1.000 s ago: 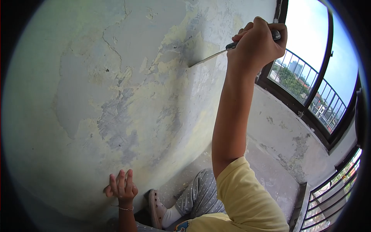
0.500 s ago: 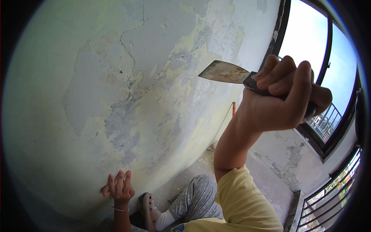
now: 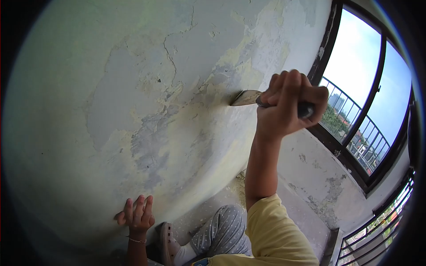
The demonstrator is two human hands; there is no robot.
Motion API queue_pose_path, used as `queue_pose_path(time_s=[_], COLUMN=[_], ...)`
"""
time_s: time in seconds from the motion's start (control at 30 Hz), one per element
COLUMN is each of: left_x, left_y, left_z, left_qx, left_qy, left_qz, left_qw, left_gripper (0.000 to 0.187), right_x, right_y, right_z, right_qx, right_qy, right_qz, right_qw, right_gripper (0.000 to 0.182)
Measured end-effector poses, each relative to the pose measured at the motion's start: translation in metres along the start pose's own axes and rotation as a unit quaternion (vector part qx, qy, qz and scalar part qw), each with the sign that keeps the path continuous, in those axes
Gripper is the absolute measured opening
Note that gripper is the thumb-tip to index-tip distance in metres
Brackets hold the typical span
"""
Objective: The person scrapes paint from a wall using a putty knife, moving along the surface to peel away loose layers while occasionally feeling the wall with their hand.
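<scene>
My right hand (image 3: 288,104) is wrapped round the dark handle of a putty knife (image 3: 247,98). Its broad, stained blade points left, and the blade's edge meets the wall (image 3: 186,128) or lies very close to it. Grey and yellowish patches, cracks and flaking paint mark that wall. Low down at the left, my left hand (image 3: 138,215) rests against the wall with its fingers spread and nothing in it. A thin bracelet (image 3: 136,240) circles the left wrist.
A dark-framed window (image 3: 355,97) with a railing outside is at the right. Below it runs a low wall (image 3: 319,177) with peeling paint, then a barred opening (image 3: 377,226). My bent leg (image 3: 222,232) and a clog (image 3: 166,244) are on the speckled floor.
My right hand has moved left and toward the wall, bringing the putty knife's blade to the surface. The view has shifted slightly. My left hand stays in place.
</scene>
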State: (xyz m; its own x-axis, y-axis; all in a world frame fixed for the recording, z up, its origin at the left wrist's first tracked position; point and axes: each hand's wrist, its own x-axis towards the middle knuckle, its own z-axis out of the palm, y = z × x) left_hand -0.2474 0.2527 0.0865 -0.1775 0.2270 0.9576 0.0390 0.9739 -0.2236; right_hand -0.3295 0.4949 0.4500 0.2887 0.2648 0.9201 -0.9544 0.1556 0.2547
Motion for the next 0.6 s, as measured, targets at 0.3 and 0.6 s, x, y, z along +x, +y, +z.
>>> queue_pose_path(time_s=[0.3,0.6], left_x=[-0.003,0.0], left_y=[0.004,0.0], left_z=[0.002,0.002], left_qx=[-0.012,-0.009], left_qy=[-0.009,0.002], left_qz=[-0.033,-0.005], left_qw=[0.999,1.0], left_gripper=[0.041,0.04], right_x=[0.021,0.043], right_y=[-0.011,-0.041], right_z=[-0.007,0.008], right_qx=[0.117,0.143], right_qy=[-0.018,-0.028], right_qz=[-0.04,-0.058], right_qw=[0.992,0.988], right_gripper=[0.032,0.03])
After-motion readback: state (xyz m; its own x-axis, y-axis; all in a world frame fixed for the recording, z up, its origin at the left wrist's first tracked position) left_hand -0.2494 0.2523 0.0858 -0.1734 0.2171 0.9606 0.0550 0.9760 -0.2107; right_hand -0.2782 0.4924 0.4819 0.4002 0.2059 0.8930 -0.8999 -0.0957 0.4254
